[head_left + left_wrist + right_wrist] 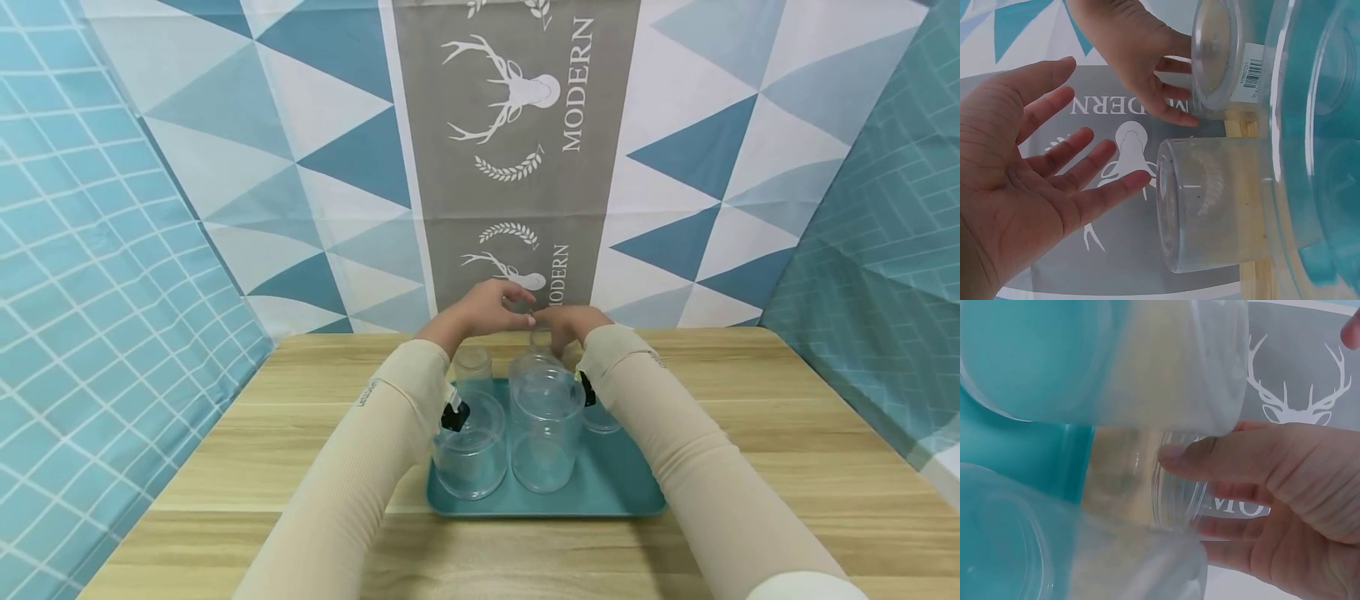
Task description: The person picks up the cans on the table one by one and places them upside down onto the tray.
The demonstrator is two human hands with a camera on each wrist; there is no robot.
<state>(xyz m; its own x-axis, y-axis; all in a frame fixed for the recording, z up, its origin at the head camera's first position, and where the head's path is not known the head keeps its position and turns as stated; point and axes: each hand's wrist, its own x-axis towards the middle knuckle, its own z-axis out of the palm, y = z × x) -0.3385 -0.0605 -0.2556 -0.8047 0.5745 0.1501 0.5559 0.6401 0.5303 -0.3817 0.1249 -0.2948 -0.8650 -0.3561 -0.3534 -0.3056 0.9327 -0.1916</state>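
My right hand [573,325] is at the back of the teal tray [615,492]. In the right wrist view its thumb lies on the rim of a clear jar [1175,481], with the fingers on the far side, gripping it. Part of that jar is hidden behind two nearer clear containers [1179,369]. My left hand [491,310] is raised beside the right one, its fingers spread and loosely bent, holding nothing. Nearest to it in the left wrist view is an upturned-looking clear container [1210,206]. Another clear container with a barcode label [1250,72] stands by the right hand.
More clear jars stand on the tray: one at front left [470,458], one at front middle [542,458] and one at right [602,419], partly behind the right sleeve. A clear container [474,367] stands at back left. Wood-grain table [300,450] surrounds the tray; a patterned cloth [517,192] hangs behind.
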